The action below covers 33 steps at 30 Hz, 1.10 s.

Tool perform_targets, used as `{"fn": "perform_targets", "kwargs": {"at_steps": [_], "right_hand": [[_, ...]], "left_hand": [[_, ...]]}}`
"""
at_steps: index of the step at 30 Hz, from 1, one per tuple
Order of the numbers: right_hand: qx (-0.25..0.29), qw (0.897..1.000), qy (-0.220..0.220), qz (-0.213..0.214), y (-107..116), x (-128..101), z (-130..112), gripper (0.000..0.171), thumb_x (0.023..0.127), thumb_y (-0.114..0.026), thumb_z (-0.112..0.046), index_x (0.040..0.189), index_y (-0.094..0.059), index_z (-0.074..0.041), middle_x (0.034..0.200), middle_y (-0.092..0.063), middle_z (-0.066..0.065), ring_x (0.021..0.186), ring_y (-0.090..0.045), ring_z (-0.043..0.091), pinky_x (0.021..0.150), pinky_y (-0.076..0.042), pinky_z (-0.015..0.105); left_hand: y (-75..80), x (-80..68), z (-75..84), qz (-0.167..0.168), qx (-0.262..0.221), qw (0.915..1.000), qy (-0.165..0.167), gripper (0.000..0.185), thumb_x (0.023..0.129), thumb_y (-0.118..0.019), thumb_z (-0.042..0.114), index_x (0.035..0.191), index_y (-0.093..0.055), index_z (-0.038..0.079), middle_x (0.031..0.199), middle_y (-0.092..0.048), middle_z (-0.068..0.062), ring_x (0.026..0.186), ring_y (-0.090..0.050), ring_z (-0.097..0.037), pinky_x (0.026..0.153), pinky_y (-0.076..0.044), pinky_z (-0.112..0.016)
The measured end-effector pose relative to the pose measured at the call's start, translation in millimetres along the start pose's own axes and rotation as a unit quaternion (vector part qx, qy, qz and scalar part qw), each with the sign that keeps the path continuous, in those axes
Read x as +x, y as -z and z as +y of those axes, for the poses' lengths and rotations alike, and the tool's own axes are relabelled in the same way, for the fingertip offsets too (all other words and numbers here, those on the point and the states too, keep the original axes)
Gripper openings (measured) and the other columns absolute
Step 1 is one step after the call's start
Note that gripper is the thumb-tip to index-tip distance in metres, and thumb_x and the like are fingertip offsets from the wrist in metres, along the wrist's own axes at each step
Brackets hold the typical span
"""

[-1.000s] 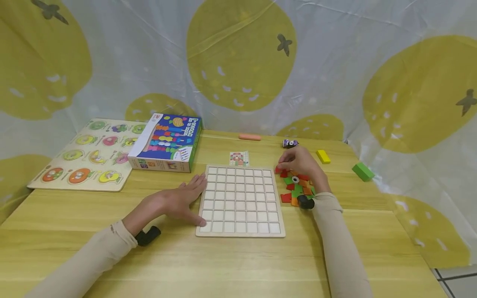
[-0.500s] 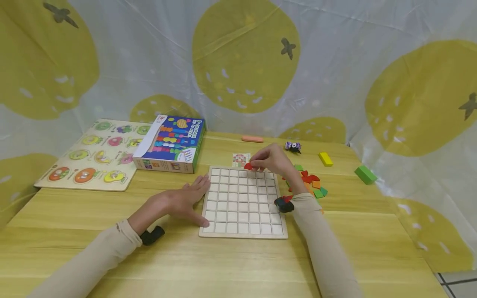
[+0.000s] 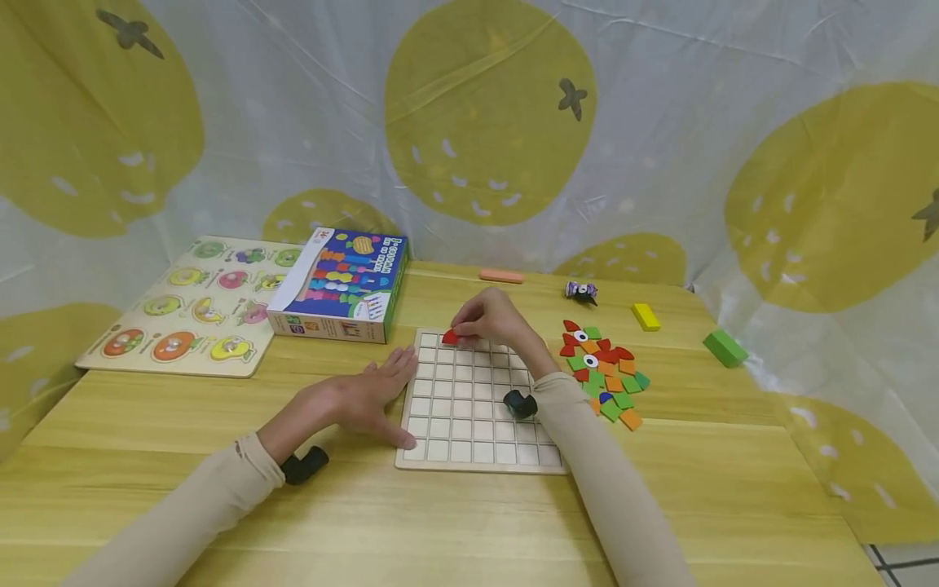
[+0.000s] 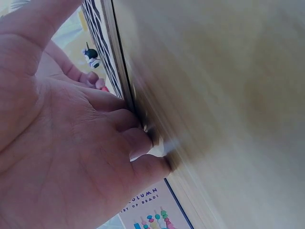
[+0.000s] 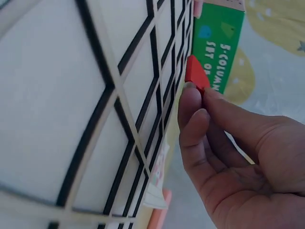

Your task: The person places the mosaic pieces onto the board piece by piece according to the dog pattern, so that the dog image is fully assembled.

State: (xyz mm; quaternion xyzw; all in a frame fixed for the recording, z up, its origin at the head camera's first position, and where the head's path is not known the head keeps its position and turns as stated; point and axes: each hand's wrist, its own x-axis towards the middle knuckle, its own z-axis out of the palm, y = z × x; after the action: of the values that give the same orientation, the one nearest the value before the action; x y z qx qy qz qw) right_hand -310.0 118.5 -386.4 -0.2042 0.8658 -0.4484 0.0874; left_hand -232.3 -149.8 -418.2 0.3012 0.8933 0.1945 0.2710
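A pale wooden grid board [image 3: 469, 440] lies flat on the table in front of me. My right hand [image 3: 484, 319] pinches a small red tile [image 3: 450, 336] over the board's far row, left of its middle; the right wrist view shows the red tile [image 5: 196, 74] between thumb and fingertips against the grid board [image 5: 71, 109]. My left hand [image 3: 370, 395] lies flat on the table with straight fingers pressed to the board's left edge, as the left wrist view shows at the grid board's rim [image 4: 125, 86]. A heap of coloured tiles [image 3: 605, 371] sits right of the board.
A blue and green game box [image 3: 339, 285] stands behind the board's left corner, with a fruit peg puzzle [image 3: 194, 306] beyond it. A pink bar [image 3: 502, 276], a wrapped sweet [image 3: 579, 291], a yellow block [image 3: 646, 316] and a green block [image 3: 725, 347] lie at the far right.
My right hand lifted a red tile from the heap on the right and carried it leftward over the board's far row. The left hand stayed against the board's edge.
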Motion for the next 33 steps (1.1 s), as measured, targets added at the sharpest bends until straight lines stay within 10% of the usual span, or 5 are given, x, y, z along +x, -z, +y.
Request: {"fn": "perform_targets", "kwargs": {"at_steps": [24,33], "right_hand": [[-0.085,0.996,-0.012,-0.001,-10,5,-1,0.008,0.093,-0.085,-0.005,0.101,-0.087,-0.003,0.096,-0.083,0.008,0.079,-0.07,0.012,0.07,-0.055,0.022],[-0.029,0.995,0.08,0.057,43,-32,-16,0.028,0.102,-0.077,-0.014,0.127,-0.079,-0.002,0.123,-0.078,0.018,0.093,-0.073,0.037,0.075,-0.056,0.029]], "left_hand": [[9.6,-14.8,21.3,-0.005,-0.02,0.9998,0.002,0.136,0.084,-0.081,0.071,0.172,-0.005,0.0,0.181,0.01,-0.018,0.166,0.01,-0.041,0.131,-0.002,-0.067],[17.8,-26.9,46.6,-0.008,-0.011,0.9998,0.017,0.124,0.091,-0.083,0.053,0.17,-0.007,-0.005,0.18,0.007,-0.023,0.166,0.007,-0.043,0.132,-0.005,-0.063]]}}
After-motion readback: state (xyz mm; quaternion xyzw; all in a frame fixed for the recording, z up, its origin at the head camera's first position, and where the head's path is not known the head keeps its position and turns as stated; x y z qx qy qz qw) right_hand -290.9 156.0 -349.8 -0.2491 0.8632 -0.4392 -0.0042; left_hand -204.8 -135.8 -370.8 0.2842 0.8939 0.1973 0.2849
